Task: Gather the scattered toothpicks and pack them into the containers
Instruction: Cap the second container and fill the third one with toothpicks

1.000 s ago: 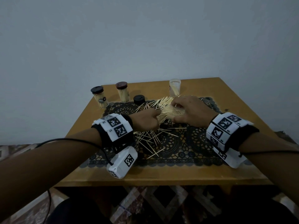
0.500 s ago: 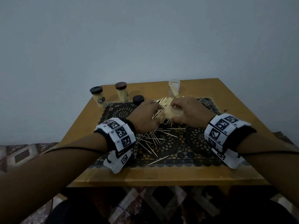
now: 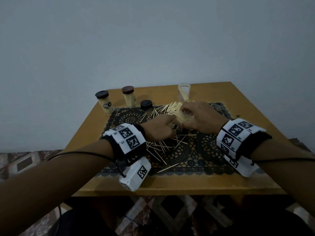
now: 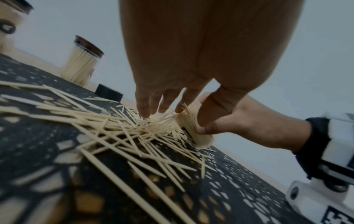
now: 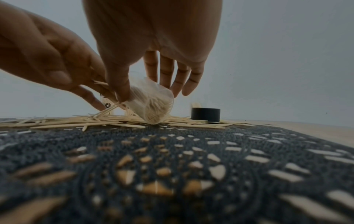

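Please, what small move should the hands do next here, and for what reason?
Probably the left hand should push its pinched toothpicks fully into the clear container, which the right hand holds tilted on the mat. Their tips are only at its mouth, and many loose toothpicks remain.

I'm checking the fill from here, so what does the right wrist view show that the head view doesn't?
Only the right wrist view shows the clear container tilted, its lower end on the mat, toothpicks inside, the right hand gripping it.

Only the head view shows the two capped jars at the back left, the open clear tub at the back, and loose toothpicks near the left wrist.

Both show the left hand at the container's mouth and the loose black cap.
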